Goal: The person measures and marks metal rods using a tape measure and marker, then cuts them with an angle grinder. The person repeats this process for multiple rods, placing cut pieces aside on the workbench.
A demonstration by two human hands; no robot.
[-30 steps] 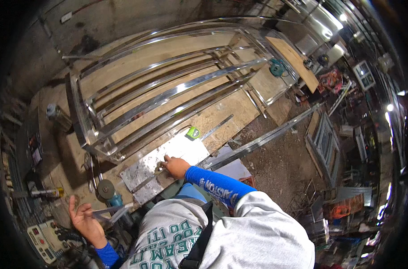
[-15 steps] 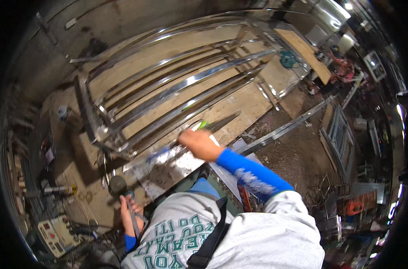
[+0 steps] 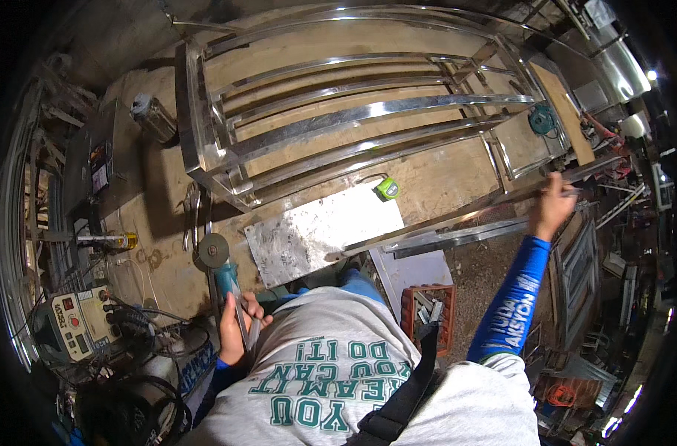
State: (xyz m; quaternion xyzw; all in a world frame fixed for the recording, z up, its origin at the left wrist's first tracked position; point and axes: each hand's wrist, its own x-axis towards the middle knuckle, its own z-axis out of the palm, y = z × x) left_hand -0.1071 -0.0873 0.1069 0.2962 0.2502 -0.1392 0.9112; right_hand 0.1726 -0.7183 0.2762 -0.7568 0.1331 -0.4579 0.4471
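My left hand (image 3: 236, 327) is closed around the handle of a teal angle grinder (image 3: 218, 262), whose disc rests on the wooden bench beside a dull steel plate (image 3: 320, 230). My right hand (image 3: 552, 207), arm stretched far to the right in a blue sleeve, grips the far end of a long shiny steel bar (image 3: 442, 223). The bar runs slanting from the plate's near right corner along the bench edge. A green tape measure (image 3: 387, 189) lies just beyond the plate.
A large polished steel frame (image 3: 338, 119) with curved rails covers the bench. A welding machine (image 3: 75, 327) with cables stands at lower left. A metal can (image 3: 154, 119) sits at far left, a red crate (image 3: 428, 312) below the bench, a second teal grinder (image 3: 541, 119) beside a plank (image 3: 565, 111).
My right hand left the steel plate and swept right to the far end of the long bar. My left hand closed on the angle grinder's handle.
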